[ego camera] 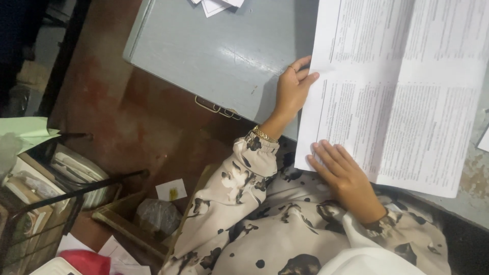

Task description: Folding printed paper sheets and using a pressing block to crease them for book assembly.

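Note:
A large white printed sheet of paper [402, 91] with fold creases lies spread on a grey metal desk [214, 51]. My left hand [293, 91], wearing a ring and a gold bracelet, grips the sheet's left edge, fingertips curled against it. My right hand [342, 175] lies flat on the sheet's lower left corner with its fingers spread, pressing it down. Both arms are in light sleeves with dark blotches.
The desk has a metal drawer handle [216, 108] on its near side and small white papers [216, 6] at its far edge. At the lower left stand a wire rack with books [35, 203], a crumpled plastic bag [158, 216], paper scraps [171, 190] and a reddish floor [127, 117].

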